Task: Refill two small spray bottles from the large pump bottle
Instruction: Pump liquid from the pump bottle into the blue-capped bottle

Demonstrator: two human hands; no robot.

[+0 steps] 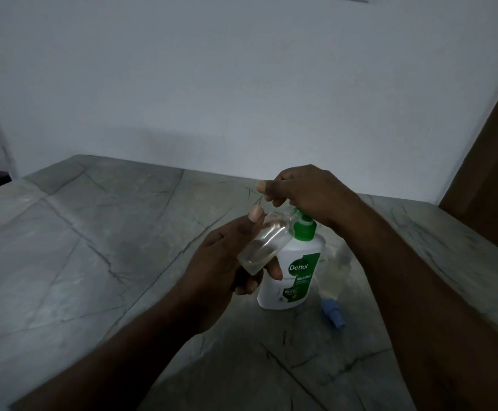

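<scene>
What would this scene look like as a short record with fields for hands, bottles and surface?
left hand: grips small clear bottle, tilted, mouth by the pump
right hand: curled over head of large pump bottle
second small bottle: lying right of it, blue cap at near end
surface: grey stone table

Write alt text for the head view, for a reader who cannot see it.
A left hand holds a small clear bottle tilted, its open neck at the green pump of a white Dettol pump bottle, while the right hand curls over the pump head. A second small bottle with a blue cap lies on the grey table beside it.
</scene>
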